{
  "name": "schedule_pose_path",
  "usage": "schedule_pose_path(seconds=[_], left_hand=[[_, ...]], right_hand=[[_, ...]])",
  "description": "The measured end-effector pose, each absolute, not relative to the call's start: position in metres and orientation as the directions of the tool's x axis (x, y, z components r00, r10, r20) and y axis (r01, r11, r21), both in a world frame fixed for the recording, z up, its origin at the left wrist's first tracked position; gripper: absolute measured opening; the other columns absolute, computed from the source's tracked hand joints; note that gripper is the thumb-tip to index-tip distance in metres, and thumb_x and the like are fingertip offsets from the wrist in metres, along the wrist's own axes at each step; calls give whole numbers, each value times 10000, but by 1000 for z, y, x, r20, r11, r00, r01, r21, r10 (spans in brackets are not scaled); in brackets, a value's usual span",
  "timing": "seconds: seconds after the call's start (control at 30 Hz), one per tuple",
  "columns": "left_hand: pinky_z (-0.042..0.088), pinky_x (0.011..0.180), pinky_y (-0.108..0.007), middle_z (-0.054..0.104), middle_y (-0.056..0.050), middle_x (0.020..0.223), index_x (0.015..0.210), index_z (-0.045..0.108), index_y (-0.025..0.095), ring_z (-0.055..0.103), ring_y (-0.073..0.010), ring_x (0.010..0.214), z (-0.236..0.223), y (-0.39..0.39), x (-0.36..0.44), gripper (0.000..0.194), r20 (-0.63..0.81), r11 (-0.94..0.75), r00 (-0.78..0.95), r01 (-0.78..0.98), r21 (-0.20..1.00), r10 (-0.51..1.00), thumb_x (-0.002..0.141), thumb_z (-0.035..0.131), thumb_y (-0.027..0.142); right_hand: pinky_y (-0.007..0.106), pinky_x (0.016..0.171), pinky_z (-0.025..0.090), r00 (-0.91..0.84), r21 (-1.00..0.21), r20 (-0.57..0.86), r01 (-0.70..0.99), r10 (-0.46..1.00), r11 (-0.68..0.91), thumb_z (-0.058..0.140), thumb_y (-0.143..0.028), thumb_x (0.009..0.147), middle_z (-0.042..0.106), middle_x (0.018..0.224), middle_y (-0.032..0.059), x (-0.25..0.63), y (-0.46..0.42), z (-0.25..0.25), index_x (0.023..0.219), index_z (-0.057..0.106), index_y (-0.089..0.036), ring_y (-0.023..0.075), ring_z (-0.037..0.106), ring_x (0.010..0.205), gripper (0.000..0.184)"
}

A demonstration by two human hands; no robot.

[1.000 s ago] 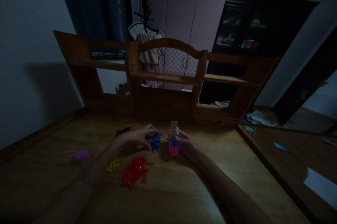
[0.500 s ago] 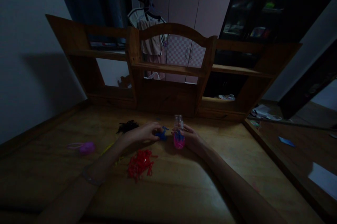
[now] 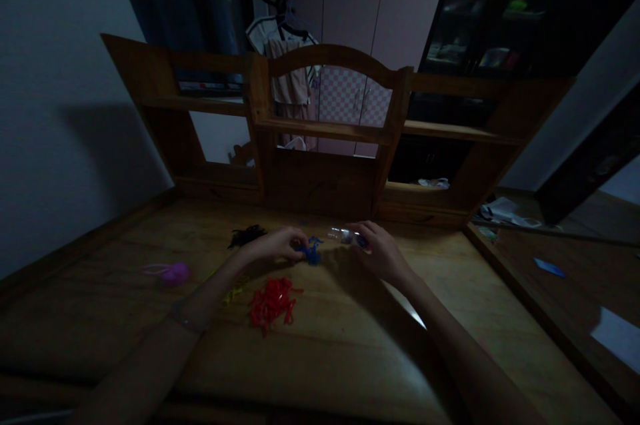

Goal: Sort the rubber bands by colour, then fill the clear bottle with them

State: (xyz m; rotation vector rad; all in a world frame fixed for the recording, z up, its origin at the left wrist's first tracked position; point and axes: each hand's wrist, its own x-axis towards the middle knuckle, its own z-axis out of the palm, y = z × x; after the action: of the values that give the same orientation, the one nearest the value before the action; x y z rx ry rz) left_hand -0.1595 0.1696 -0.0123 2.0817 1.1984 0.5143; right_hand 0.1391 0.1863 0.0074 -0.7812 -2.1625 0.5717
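My right hand (image 3: 383,250) is wrapped round a small clear bottle (image 3: 345,234). The bottle lies tilted on its side, mouth toward the left, with blue and pink bits at its covered end. Just left of the mouth is a small pile of blue strips (image 3: 313,252) on the wooden desk. My left hand (image 3: 285,244) is closed at that pile's left edge, fingertips pinching blue strips. Nearer me lies a heap of red strips (image 3: 273,304). Yellow strips (image 3: 236,290) are partly hidden behind my left forearm, and black strips (image 3: 247,236) lie beyond it.
A purple pouch-like item (image 3: 175,273) with a loop lies on the left of the desk (image 3: 345,358). A wooden shelf unit (image 3: 320,132) borders the far edge. To the right, a lower surface holds a blue card (image 3: 549,268) and white paper (image 3: 617,338).
My right hand has tipped the bottle from upright to nearly sideways, its mouth turning left toward the blue strips. My left hand stays at the blue pile.
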Motion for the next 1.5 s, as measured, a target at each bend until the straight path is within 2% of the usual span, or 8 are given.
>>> schedule_pose_path(seconds=[0.07, 0.17, 0.4, 0.6, 0.93, 1.17, 1.37, 1.5], left_hand=[[435, 674, -244, 676, -43, 852, 902, 697, 152, 596, -155, 748, -14, 170, -161, 198, 12, -352, 501, 591, 726, 865, 755, 639, 272], [444, 669, -243, 678, -48, 853, 899, 694, 144, 602, -153, 740, -14, 170, -161, 205, 11, -340, 499, 574, 745, 866, 750, 652, 278], [455, 669, -249, 682, -50, 829, 881, 691, 139, 604, -151, 727, -11, 169, -157, 192, 9, -316, 482, 559, 767, 876, 740, 668, 267], [463, 639, -249, 679, -53, 846, 931, 679, 141, 617, -158, 713, -9, 167, -158, 238, -7, -275, 471, 526, 805, 882, 740, 665, 282], [486, 694, -269, 677, -41, 810, 876, 628, 137, 628, -168, 766, 4, 165, -146, 297, 140, -242, 249, 451, 859, 958, 675, 755, 315], [493, 746, -299, 712, -66, 833, 857, 717, 125, 644, -196, 803, 12, 163, -147, 285, 146, -232, 217, 452, 862, 965, 703, 747, 363], [505, 845, -347, 691, -90, 997, 914, 737, 150, 646, -218, 920, 19, 164, -151, 274, 255, -364, 298, 406, 838, 920, 760, 688, 371], [515, 850, -359, 675, -66, 951, 938, 691, 159, 652, -200, 902, 21, 164, -146, 243, 309, -383, 244, 376, 844, 919, 771, 685, 335]], right_hand=[[396, 927, 400, -604, -453, 465, 465, 647, 760, 624, -130, 790, 615, 1140, 94, 146, 186, 12, 1206, 625, -260, 247, 542, 1057, 436], [365, 879, 420, -690, -390, 387, 479, 612, 786, 648, -158, 783, 624, 1079, 89, 148, 182, 12, 1203, 637, -261, 238, 566, 1000, 433], [364, 872, 428, -705, -457, 393, 408, 591, 790, 680, -212, 770, 617, 1111, 84, 126, 172, -4, 1239, 623, -282, 245, 577, 987, 478], [371, 891, 416, -678, -437, 424, 427, 600, 792, 662, -215, 783, 611, 1107, 85, 114, 168, -13, 1280, 590, -285, 255, 561, 1001, 507], [408, 890, 413, -596, -495, 503, 395, 626, 774, 634, -221, 816, 591, 1137, 97, 104, 165, -21, 1295, 570, -287, 270, 530, 1020, 488], [401, 905, 430, -512, -550, 530, 399, 676, 733, 640, -240, 820, 577, 1144, 87, 100, 161, -23, 1267, 581, -280, 259, 531, 1034, 453], [362, 893, 463, -458, -627, 529, 356, 715, 692, 641, -267, 834, 584, 1119, 68, 100, 160, -20, 1261, 583, -274, 227, 558, 1021, 431], [356, 892, 473, -430, -676, 533, 301, 729, 672, 656, -276, 825, 596, 1100, 57, 97, 161, -20, 1240, 598, -282, 217, 575, 1011, 419]])
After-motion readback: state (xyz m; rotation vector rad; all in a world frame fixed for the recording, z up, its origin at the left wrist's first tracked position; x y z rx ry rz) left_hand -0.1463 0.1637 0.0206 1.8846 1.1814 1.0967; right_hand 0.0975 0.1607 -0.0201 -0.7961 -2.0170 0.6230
